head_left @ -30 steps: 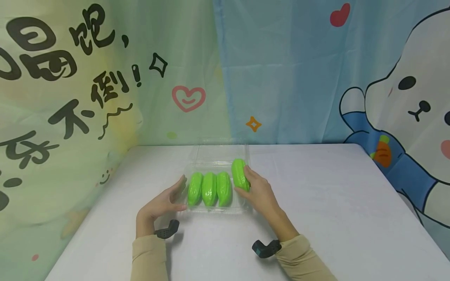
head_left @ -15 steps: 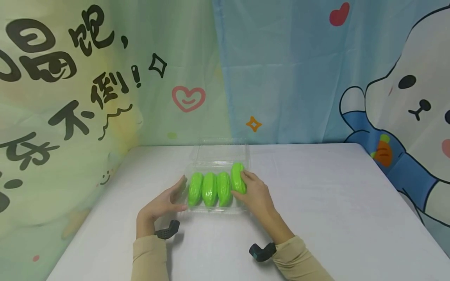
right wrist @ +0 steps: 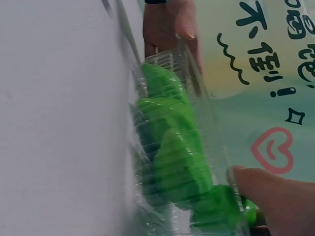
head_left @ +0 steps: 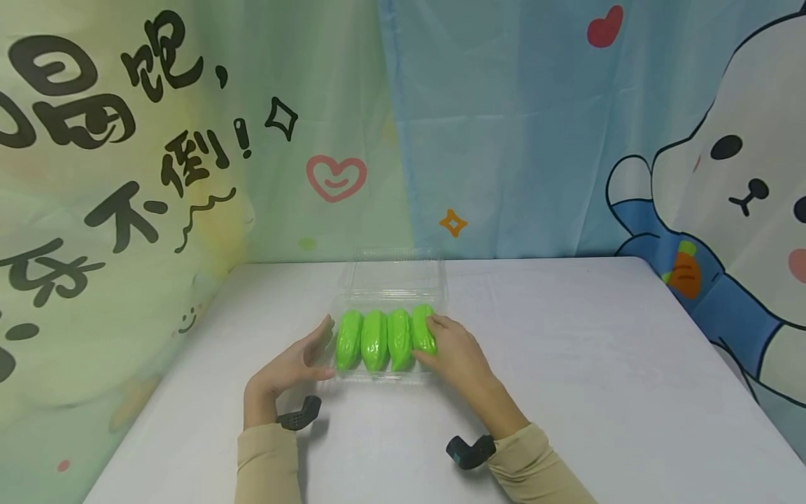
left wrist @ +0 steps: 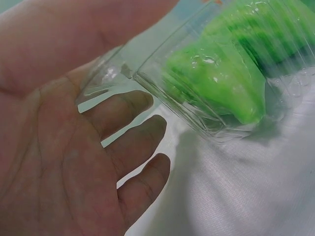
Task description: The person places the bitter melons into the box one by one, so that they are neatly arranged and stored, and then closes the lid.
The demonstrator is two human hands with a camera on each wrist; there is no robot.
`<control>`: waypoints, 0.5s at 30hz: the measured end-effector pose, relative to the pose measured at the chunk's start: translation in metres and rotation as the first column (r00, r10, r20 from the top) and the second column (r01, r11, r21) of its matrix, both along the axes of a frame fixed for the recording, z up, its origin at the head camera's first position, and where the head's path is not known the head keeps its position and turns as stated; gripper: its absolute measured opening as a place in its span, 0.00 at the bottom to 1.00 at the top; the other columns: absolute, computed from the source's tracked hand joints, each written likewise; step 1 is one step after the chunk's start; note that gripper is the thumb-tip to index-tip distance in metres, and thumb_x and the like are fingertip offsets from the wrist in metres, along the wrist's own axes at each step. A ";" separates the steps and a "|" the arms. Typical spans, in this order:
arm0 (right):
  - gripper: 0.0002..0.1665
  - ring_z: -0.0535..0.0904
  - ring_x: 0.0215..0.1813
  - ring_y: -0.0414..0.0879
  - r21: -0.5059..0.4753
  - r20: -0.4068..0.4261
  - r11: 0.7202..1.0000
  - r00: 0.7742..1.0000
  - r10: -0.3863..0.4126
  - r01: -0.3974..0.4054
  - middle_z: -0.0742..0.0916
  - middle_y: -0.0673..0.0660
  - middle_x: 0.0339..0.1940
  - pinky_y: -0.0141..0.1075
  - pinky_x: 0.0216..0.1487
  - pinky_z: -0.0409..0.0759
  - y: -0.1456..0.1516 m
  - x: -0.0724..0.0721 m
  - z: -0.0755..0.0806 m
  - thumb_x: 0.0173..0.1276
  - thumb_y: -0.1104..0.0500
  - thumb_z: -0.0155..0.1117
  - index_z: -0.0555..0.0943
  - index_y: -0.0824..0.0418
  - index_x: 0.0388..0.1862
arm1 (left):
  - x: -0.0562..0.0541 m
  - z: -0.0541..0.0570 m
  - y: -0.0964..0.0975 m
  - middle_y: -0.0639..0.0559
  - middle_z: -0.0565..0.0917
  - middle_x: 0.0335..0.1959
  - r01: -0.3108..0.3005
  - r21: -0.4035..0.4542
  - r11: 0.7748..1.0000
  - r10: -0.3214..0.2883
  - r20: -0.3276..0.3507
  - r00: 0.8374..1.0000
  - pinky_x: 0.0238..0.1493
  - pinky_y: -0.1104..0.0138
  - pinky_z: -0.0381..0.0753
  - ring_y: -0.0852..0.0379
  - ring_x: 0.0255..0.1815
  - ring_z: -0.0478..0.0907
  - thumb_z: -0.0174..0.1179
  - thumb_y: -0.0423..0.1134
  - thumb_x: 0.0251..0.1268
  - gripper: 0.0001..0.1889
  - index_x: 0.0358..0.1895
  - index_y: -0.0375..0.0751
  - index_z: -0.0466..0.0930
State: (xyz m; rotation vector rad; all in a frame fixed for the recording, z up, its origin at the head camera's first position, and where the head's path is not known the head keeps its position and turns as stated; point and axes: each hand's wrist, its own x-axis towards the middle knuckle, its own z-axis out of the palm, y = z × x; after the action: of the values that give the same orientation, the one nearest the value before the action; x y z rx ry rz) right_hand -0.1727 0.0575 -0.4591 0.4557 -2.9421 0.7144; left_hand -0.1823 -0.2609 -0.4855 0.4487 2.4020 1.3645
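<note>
In the head view, a clear plastic clamshell box (head_left: pixel 384 376) lies with its lid (head_left: pixel 397 274) raised at the back. Three glossy green ridged, banana-shaped pieces (head_left: pixel 374 341) stand side by side in it. My right hand (head_left: pixel 464 353) pinches a fourth green piece (head_left: pixel 423 327) between thumb and fingers at the row's right end. The right wrist view has that piece (right wrist: pixel 216 211) low in the box, beside my thumb. My left hand (head_left: pixel 292 362) is spread along the box's left side, thumb near its front corner. The left wrist view shows its fingers (left wrist: pixel 133 147) extended beside the clear wall.
A white cloth-covered table (head_left: pixel 598 364) surrounds the box. Behind it hangs a printed curtain (head_left: pixel 504 140) with cartoon figures and lettering. Dark wrist-worn devices (head_left: pixel 471 452) sit at both tan cuffs.
My right hand has brought the fourth green piece down and slightly left, from above the box's right end to beside the other three. My left hand has stayed in place.
</note>
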 end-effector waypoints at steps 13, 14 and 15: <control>0.38 0.60 0.74 0.59 -0.045 0.166 0.961 0.946 0.277 -0.273 0.64 0.67 0.73 0.49 0.74 0.60 0.026 -0.005 0.015 0.70 0.51 0.57 0.61 0.72 0.70 | 0.001 0.001 0.000 0.46 0.42 0.78 0.008 0.010 1.000 -0.008 0.003 1.000 0.76 0.55 0.48 0.47 0.78 0.42 0.70 0.39 0.52 0.56 0.77 0.43 0.36; 0.38 0.61 0.74 0.59 -0.036 0.162 0.961 0.947 0.277 -0.275 0.65 0.66 0.73 0.48 0.74 0.60 0.027 -0.006 0.015 0.69 0.52 0.59 0.62 0.72 0.69 | 0.001 0.001 0.000 0.45 0.42 0.78 0.010 0.009 1.000 -0.010 0.001 1.000 0.76 0.55 0.47 0.47 0.78 0.42 0.70 0.39 0.52 0.56 0.77 0.43 0.36; 0.37 0.62 0.73 0.59 -0.031 0.151 0.961 0.949 0.278 -0.276 0.67 0.66 0.72 0.49 0.73 0.62 0.028 -0.006 0.014 0.68 0.52 0.60 0.63 0.72 0.69 | 0.001 0.002 0.000 0.46 0.42 0.78 0.008 0.008 1.000 -0.008 0.002 1.000 0.76 0.56 0.47 0.47 0.78 0.42 0.70 0.39 0.52 0.56 0.77 0.43 0.36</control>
State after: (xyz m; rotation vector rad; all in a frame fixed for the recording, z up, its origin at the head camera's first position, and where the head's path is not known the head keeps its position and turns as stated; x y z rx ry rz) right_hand -0.1789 0.0855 -0.4451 0.8644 -3.0484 0.8260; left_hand -0.1811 -0.2609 -0.4839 0.4586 2.3918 1.3704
